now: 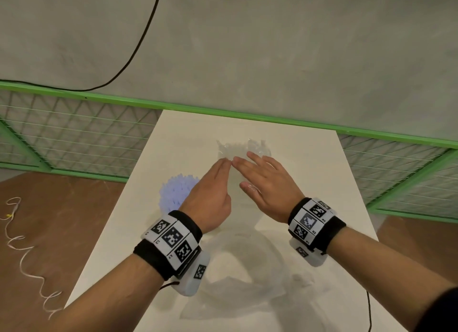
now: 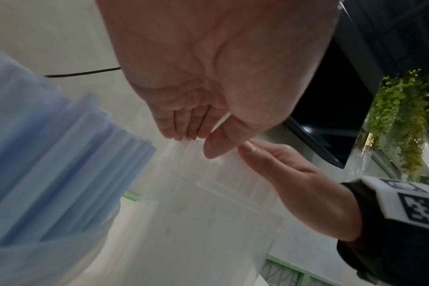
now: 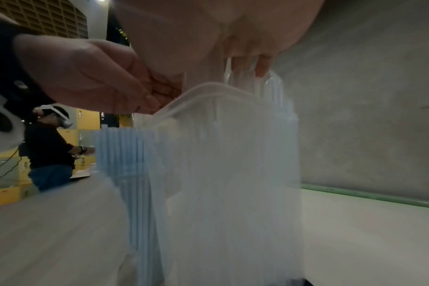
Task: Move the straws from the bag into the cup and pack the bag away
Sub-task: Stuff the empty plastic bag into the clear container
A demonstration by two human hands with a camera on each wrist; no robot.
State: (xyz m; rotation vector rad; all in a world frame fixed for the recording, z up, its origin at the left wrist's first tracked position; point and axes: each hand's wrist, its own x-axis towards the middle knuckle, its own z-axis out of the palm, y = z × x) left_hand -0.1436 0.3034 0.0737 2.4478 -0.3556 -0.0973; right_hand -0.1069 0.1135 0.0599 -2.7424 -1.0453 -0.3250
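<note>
A clear zip bag (image 1: 238, 148) stands upright on the white table (image 1: 322, 183), with pale straws showing through its wall (image 3: 220, 154). My left hand (image 1: 223, 163) pinches the bag's top edge between thumb and fingers (image 2: 184, 133). My right hand (image 1: 245, 168) holds the same top from the right, thumb (image 2: 247, 149) on the near side, fingertips (image 3: 262, 65) at the mouth. Just left of the bag, a bundle of blue straws (image 1: 177, 190) stands in a clear cup (image 2: 37, 261), partly hidden behind my left hand.
A green mesh fence (image 1: 74, 133) runs behind and beside the table. A black cable (image 1: 138, 47) hangs on the grey wall. White string (image 1: 22, 245) lies on the brown floor at left. A person wearing a headset (image 3: 51, 147) stands far off.
</note>
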